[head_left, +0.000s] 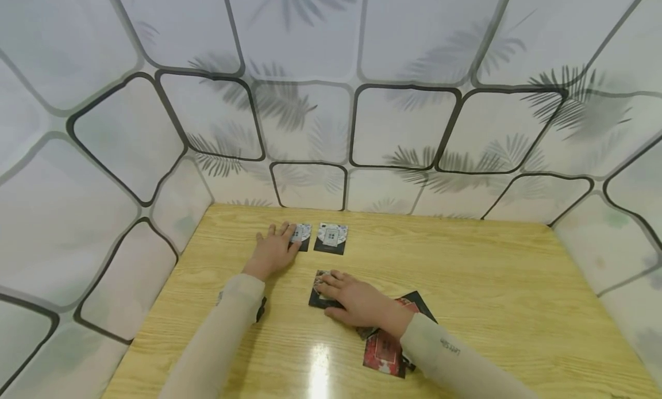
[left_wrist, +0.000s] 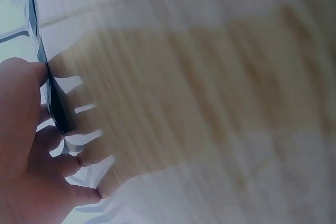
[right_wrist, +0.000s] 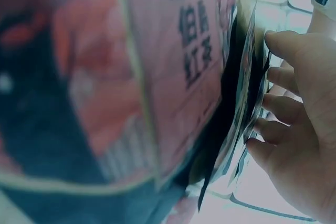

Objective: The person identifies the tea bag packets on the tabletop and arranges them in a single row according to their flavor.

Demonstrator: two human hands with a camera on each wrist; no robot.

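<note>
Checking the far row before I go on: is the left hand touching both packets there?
No: the left hand rests on the left packet only; the right packet lies apart.

The bench has a pale wood-grain top, with a bright patch of reflected light near its front edge. Several dark-backed cards lie flat on it. Two sit side by side near the far edge: the far-left card, partly covered by the left hand, and the far-right card just beside it, lying bare. Nearer the middle lies a middle card under the fingers of the right hand. Toward the front, a loose overlapping heap of red-and-black cards rests on the wood, partly under the right wrist.
</note>
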